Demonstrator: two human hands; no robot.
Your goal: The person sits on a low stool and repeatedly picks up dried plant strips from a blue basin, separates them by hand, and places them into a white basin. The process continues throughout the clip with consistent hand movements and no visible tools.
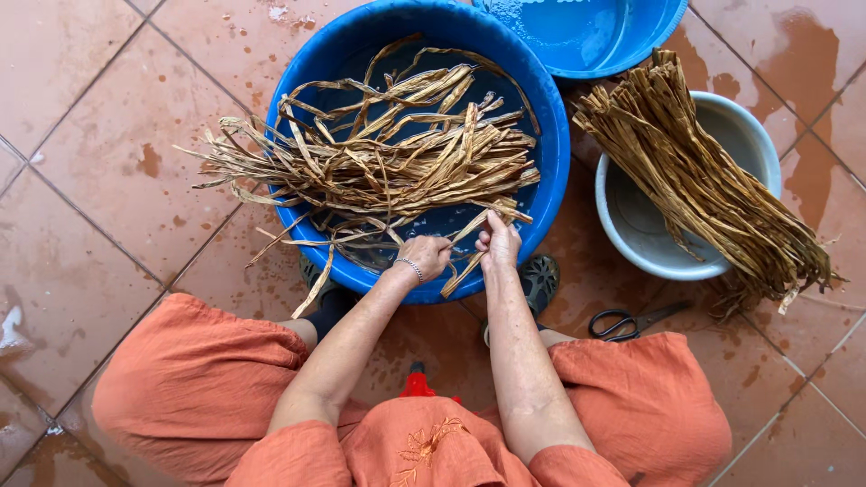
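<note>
Hands at the near rim of the big blue basin point(552, 153), head view, looking straight down. The left hand point(424, 256), with a bracelet on its wrist, is closed around one dried leaf strip point(471, 225), and the right hand point(499, 243) pinches the same strip just beside it, fingers together on it. That strip runs from the hands up toward the middle of the basin, where it joins a tangled pile of strips point(388, 158) lying in shallow water. Several ends of the pile hang out over the basin's left rim, above the wet tiled floor point(99, 180).

To the right, touching the basin's side, a grey bowl point(649, 243) carries a tidy bundle of strips point(704, 180) laid across it, its tips poking past the far rim and its tail trailing over the near right edge. A second blue tub point(586, 36) sits at the top. Black-handled scissors point(631, 320) lie on the tiles near the bowl, just off the right knee.

Risks, as I judge them: the strip looks brittle, so a sharp tug between two close grips could snap it. It is still caught in the tangle, so pulling may drag neighbours over the rim onto the floor. The tiles are wet, and the scissors lie close to the leg.
</note>
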